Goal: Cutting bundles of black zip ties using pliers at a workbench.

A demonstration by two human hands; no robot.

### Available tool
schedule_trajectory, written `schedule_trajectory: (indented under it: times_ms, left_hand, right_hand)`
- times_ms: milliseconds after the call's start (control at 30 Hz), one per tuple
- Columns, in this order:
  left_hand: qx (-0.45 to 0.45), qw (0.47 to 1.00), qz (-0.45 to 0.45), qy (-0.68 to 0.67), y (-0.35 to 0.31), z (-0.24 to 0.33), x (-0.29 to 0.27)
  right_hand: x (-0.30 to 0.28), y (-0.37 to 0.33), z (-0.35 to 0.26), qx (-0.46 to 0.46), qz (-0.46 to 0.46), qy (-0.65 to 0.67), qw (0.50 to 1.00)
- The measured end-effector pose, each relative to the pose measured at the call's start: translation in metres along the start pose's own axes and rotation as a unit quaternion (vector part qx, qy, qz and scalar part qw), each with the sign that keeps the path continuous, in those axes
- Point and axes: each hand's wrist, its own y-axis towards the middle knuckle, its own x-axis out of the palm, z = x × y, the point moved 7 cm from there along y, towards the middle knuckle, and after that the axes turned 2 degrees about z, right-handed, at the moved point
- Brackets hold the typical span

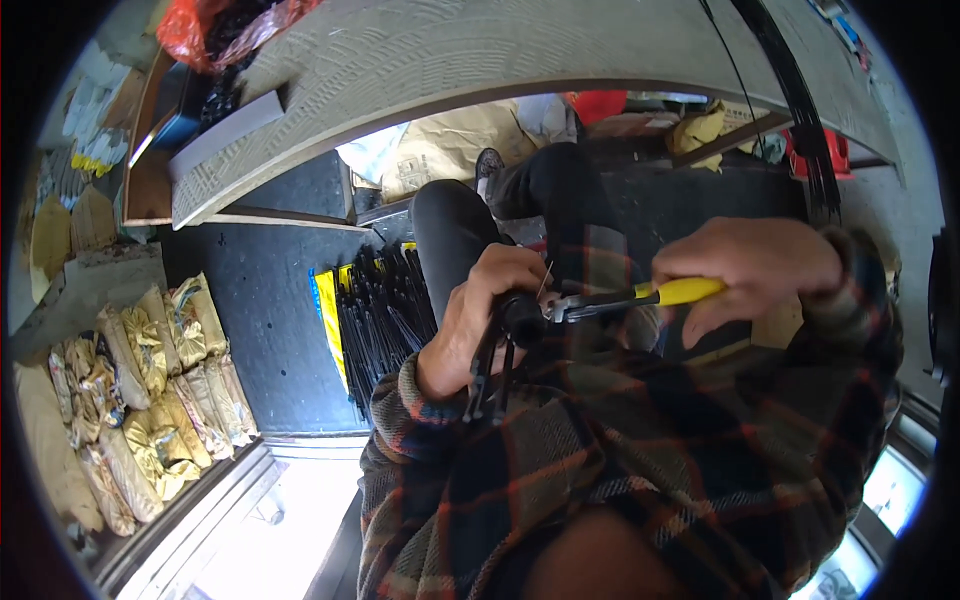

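My left hand [480, 305] is closed around a black frame of thin rods [525, 318], much like an umbrella's, with a round dark end facing up. A thin wire [547, 275] sticks up beside its fingers. In my right hand [745, 270] is a pair of pliers [690, 291] with yellow grips. The metal jaws reach left to the round end, close to my left fingertips; whether they bite on the wire cannot be made out. Both hands are held over my lap, in front of my plaid shirt.
Many black rods [385, 310] lie on a yellow sheet [330, 340] on the dark floor, left of my knee. Wrapped bundles [150, 400] are stacked at far left. A grey worktable [450, 60] spans the front, with black strips [800, 90] hanging off its right side.
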Motion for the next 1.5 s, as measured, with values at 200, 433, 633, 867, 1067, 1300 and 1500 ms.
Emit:
schedule_trajectory:
  times_ms: [200, 433, 633, 867, 1067, 1300, 1500]
  left_hand:
    - [0.079, 0.975, -0.204, -0.022, 0.018, 0.011, 0.021]
    - [0.042, 0.998, -0.039, 0.031, 0.014, 0.001, 0.002]
    - [0.038, 0.976, -0.216, -0.005, 0.015, 0.001, 0.019]
    - [0.063, 0.995, -0.064, 0.045, 0.022, -0.004, 0.01]
    - [0.034, 0.984, -0.168, -0.049, 0.032, -0.004, 0.018]
    - [0.013, 0.978, -0.198, -0.068, 0.04, -0.012, 0.014]
    - [-0.005, 0.993, -0.098, 0.059, 0.029, -0.001, 0.007]
  right_hand:
    - [0.065, -0.003, 0.05, 0.079, -0.216, 0.521, 0.822]
    - [0.017, -0.013, -0.006, -0.113, 0.321, -0.25, 0.906]
    - [0.061, -0.002, 0.052, 0.1, -0.151, 0.385, 0.905]
    - [0.023, -0.015, 0.007, -0.029, 0.322, -0.371, 0.871]
    - [0.041, 0.004, 0.06, -0.029, 0.0, 0.277, 0.961]
    - [0.054, 0.003, 0.065, 0.008, -0.143, 0.617, 0.774]
    - [0.016, -0.013, 0.005, -0.024, 0.283, -0.246, 0.927]
